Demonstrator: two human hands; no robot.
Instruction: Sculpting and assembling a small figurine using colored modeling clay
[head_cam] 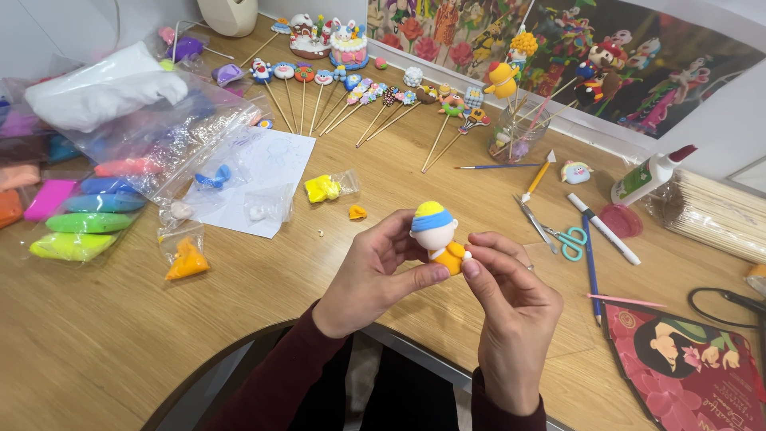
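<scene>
Both hands, left hand (pixel 375 275) and right hand (pixel 511 307), pinch a smooth, rounded clay figure (pixel 439 237); far left, clear bags (pixel 183 144) hold soft coloured clay.

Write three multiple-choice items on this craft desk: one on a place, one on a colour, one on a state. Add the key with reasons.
1. Where do the scissors lie?
A. right of the hands
B. left, among the clay bags
C. inside the glass jar

2. What colours is the cap of the clay figure?
A. red and white
B. blue and yellow
C. all green

3. How is the figure held?
A. lying alone on the desk
B. by one hand only
C. between both hands

Key: 1 A, they rest on the desk beside the pens; 2 B, a blue cap with a yellow band; 3 C, the left hand and the right hand both pinch it.
</scene>
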